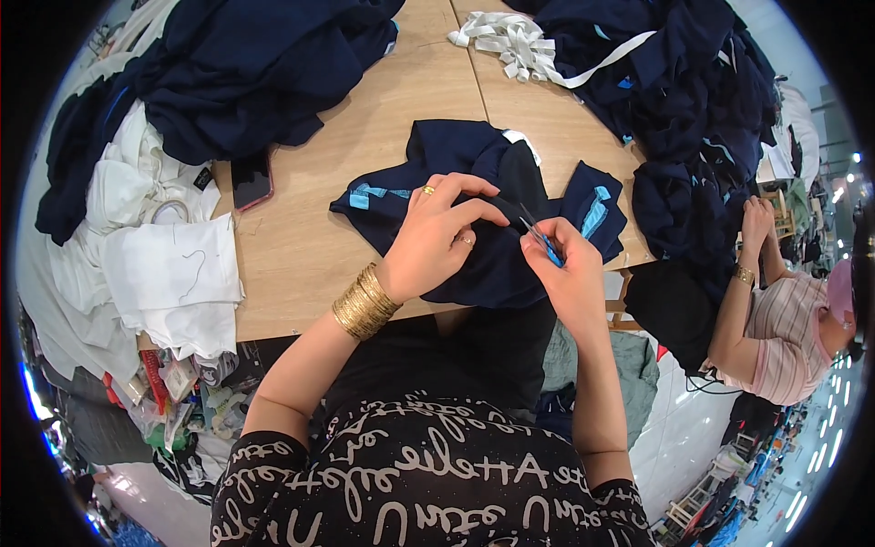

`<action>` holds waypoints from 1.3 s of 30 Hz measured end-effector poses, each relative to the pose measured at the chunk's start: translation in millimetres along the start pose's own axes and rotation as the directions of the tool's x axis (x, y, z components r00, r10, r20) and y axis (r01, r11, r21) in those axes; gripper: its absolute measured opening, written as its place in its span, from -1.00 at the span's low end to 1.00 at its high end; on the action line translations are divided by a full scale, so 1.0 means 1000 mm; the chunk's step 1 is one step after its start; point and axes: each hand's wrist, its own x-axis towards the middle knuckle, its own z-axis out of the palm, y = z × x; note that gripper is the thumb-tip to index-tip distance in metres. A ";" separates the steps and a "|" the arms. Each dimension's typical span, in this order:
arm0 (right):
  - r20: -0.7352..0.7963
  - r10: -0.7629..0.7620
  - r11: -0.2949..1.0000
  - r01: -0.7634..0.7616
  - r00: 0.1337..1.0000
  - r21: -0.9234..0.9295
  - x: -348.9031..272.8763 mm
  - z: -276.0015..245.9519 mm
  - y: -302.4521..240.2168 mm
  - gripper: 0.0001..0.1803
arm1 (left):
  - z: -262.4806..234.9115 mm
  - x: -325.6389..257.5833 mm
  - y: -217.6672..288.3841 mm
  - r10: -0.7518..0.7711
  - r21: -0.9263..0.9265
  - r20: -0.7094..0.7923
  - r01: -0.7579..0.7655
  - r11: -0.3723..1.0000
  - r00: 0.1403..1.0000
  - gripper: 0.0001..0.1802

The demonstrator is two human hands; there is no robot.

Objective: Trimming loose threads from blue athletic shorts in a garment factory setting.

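A navy garment [483, 264] with light blue patches lies at the table's near edge, partly hanging over it. My left hand [436, 230], with rings and gold bangles at the wrist, rests over its middle. The fingers there are bent but apart, and I see nothing held between them. My right hand [572, 260] grips small thread snips [552, 254] with blue on the handle. Their dark blades point up and left over the cloth, close to the left fingertips. One light blue strip [594, 211] shows on the garment's right part, another patch [366, 196] on its left.
Navy garments pile up at the far left [246, 73] and far right [674, 100]. White tape [515, 46] lies bunched at the back. A phone [252, 180] sits beside white cloth [173, 273] on the left. Another person [775, 337] works at the right.
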 end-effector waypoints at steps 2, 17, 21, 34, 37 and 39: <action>0.015 -0.014 1.000 0.015 1.000 -0.017 0.002 0.000 -0.001 -0.79 | 0.000 0.001 0.001 0.025 -0.023 -0.017 -0.025 0.999 1.000 -0.68; 0.008 -0.110 0.956 0.108 0.994 -0.272 -0.003 -0.020 -0.019 -0.65 | 0.001 0.009 -0.002 -0.104 -0.429 0.015 0.101 0.898 0.994 -0.85; 0.080 -0.327 0.804 0.322 0.942 -0.500 -0.004 -0.034 -0.013 -0.69 | -0.003 0.010 -0.002 -0.195 -0.516 0.120 0.229 0.825 0.973 -0.84; 0.164 -0.457 0.602 0.440 0.874 -0.666 -0.002 -0.024 -0.011 -0.75 | -0.003 0.010 0.000 -0.202 -0.511 0.136 0.243 0.824 0.970 -0.84; 0.175 -0.447 0.600 0.439 0.877 -0.669 -0.001 -0.023 -0.012 -0.75 | -0.004 0.010 0.000 -0.197 -0.510 0.130 0.235 0.828 0.972 -0.85; 0.179 -0.447 0.606 0.444 0.876 -0.660 0.000 -0.023 -0.012 -0.75 | -0.005 0.010 0.000 -0.199 -0.511 0.132 0.239 0.826 0.971 -0.85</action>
